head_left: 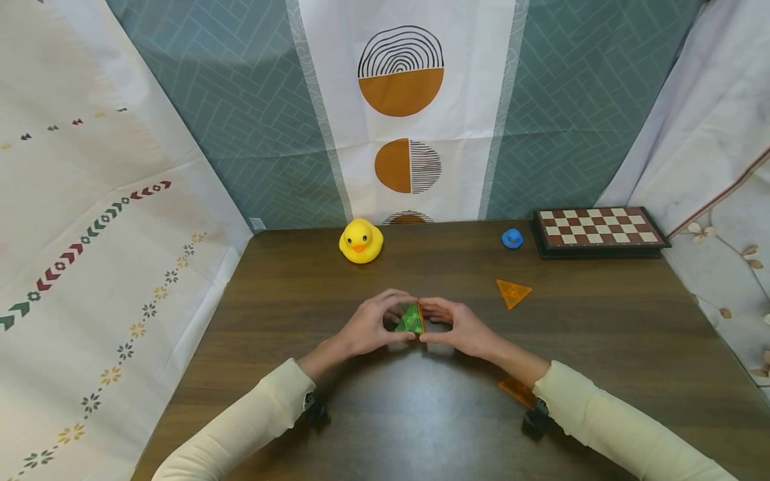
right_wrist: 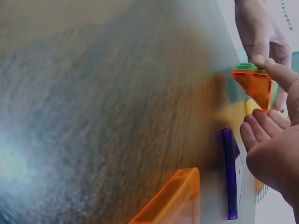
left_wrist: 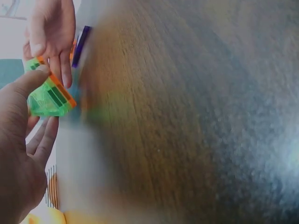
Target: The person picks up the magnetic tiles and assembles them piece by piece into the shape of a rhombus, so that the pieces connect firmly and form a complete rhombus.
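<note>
In the middle of the table, both hands meet at a small upright stack of see-through triangular magnetic tiles. The green tile [head_left: 410, 319] faces the left hand [head_left: 373, 324]; its thumb and fingers grip it by opposite edges. Against it lies an orange tile [right_wrist: 256, 83], flat face to flat face. The right hand [head_left: 460, 327] holds this orange side, thumb at one edge and fingers near the opposite corner. In the left wrist view, the green tile [left_wrist: 46, 100] shows dark strips along its edge.
A loose orange triangle [head_left: 513, 292] lies right of the hands. Another orange tile [head_left: 516, 391] is partly under the right forearm. Toward the back stand a yellow duck [head_left: 361, 240], a small blue duck [head_left: 512, 238] and a chessboard [head_left: 598, 227]. A purple strip [right_wrist: 230, 172] shows in the right wrist view.
</note>
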